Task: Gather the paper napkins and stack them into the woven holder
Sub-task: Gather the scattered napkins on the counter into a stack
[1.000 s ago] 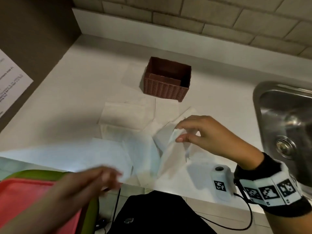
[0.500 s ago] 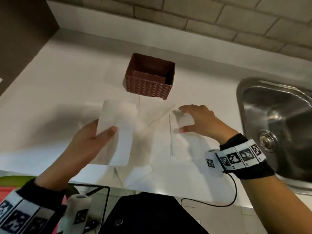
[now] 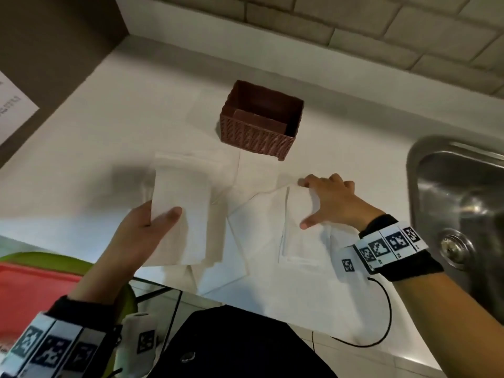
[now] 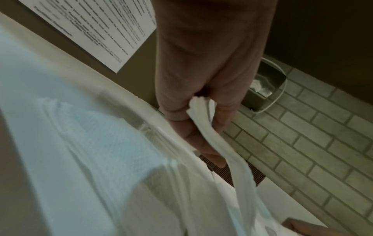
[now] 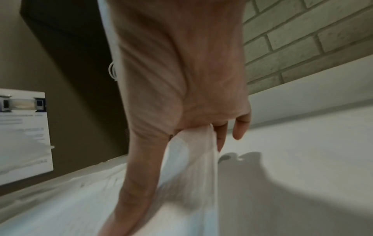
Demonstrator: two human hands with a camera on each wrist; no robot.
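The brown woven holder (image 3: 261, 121) stands on the white counter (image 3: 136, 126), with nothing white showing inside. Several white paper napkins (image 3: 253, 233) lie scattered in front of it. My left hand (image 3: 152, 222) holds a small stack of napkins (image 3: 185, 214) lifted off the counter, thumb on top; the left wrist view shows the stack's edge (image 4: 203, 121) pinched between thumb and fingers. My right hand (image 3: 324, 200) grips another napkin (image 3: 300, 214) to the holder's front right; in the right wrist view that napkin (image 5: 193, 151) sits between thumb and fingers.
A steel sink (image 3: 463, 203) is set into the counter at the right. A brick wall (image 3: 354, 25) runs behind. A brown panel with a printed sheet (image 3: 13, 110) stands at the left. A green and red object (image 3: 32, 279) sits below the counter's front edge.
My left hand came up from below the counter edge and took hold of a stack of napkins. My right hand moved toward the holder and spread over its napkin.
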